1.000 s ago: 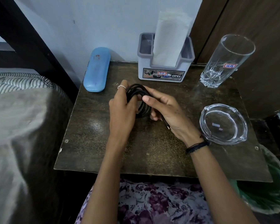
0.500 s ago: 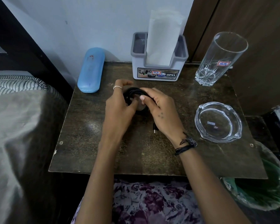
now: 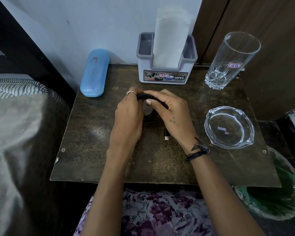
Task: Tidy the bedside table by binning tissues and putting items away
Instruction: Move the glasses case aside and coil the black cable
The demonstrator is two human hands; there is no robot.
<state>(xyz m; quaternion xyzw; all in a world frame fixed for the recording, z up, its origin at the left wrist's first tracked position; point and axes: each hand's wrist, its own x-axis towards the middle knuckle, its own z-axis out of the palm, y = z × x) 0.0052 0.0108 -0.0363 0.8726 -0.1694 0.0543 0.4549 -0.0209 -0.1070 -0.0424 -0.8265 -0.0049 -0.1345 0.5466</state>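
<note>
- Here, in the head view, the left hand (image 3: 127, 114) and right hand (image 3: 173, 114) both curl their fingers round a coiled black cable (image 3: 149, 97) over the middle of the bedside table (image 3: 95, 150).
- Its plug end (image 3: 166, 134) seems to lie on the wood beside the right wrist.
- The tissue holder (image 3: 166, 72) stands at the back edge.

Dim, soft light; a pale sheen sits on the bedside table (image 3: 95, 133) towards its left edge. Edges bow outward; the bed (image 3: 15, 133) at left blurs.
</note>
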